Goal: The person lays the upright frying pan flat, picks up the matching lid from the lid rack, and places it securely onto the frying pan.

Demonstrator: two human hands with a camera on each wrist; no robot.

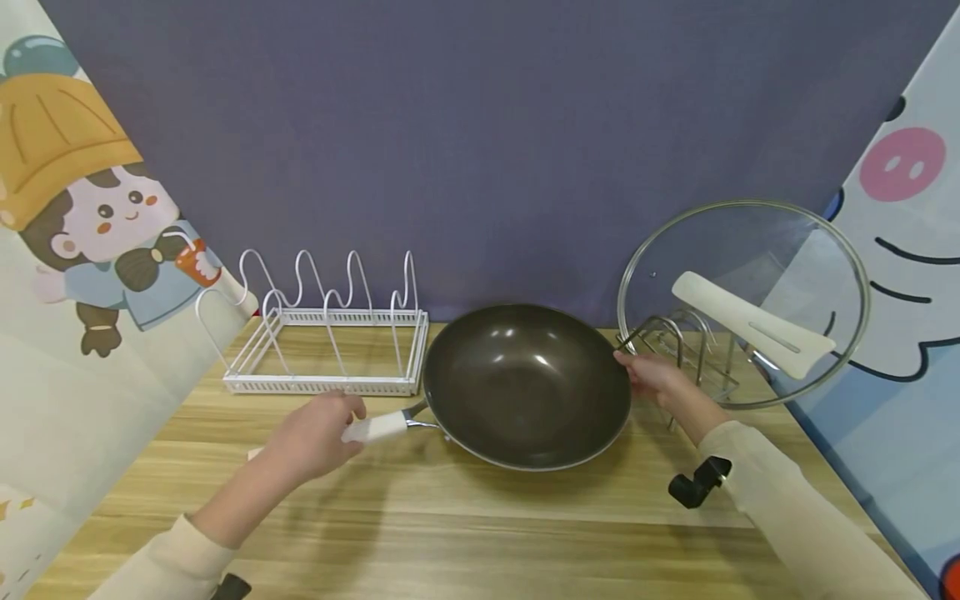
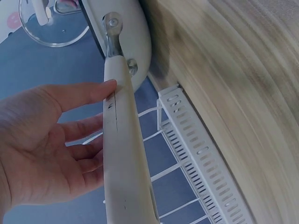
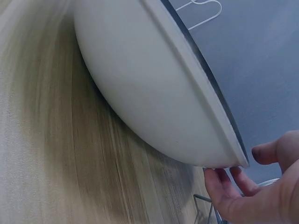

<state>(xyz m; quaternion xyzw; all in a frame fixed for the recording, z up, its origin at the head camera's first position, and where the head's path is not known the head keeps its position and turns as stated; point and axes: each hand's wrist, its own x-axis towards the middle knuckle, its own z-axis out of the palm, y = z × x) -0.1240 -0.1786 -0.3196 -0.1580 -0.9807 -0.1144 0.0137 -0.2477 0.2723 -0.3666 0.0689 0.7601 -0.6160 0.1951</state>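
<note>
A dark wok (image 1: 528,387) with a pale outer wall (image 3: 140,88) is at the middle of the table. My left hand (image 1: 318,433) holds its white handle (image 2: 124,140), the thumb on one side and the other fingers partly hidden behind. At the opposite rim, my right hand (image 1: 656,379) has its fingertips against the underside. Its thumb lies close above the edge, as the right wrist view shows. Beyond that hand, a glass lid (image 1: 795,242) with a white upright handle (image 1: 750,321) leans in a metal wire rack (image 1: 701,358).
Behind my left hand stands a white dish rack (image 1: 322,385) with tall wire loops. The wooden table (image 1: 480,533) meets a grey-blue wall (image 1: 495,150) at the back. Cartoon-printed panels (image 1: 112,242) flank it on both sides.
</note>
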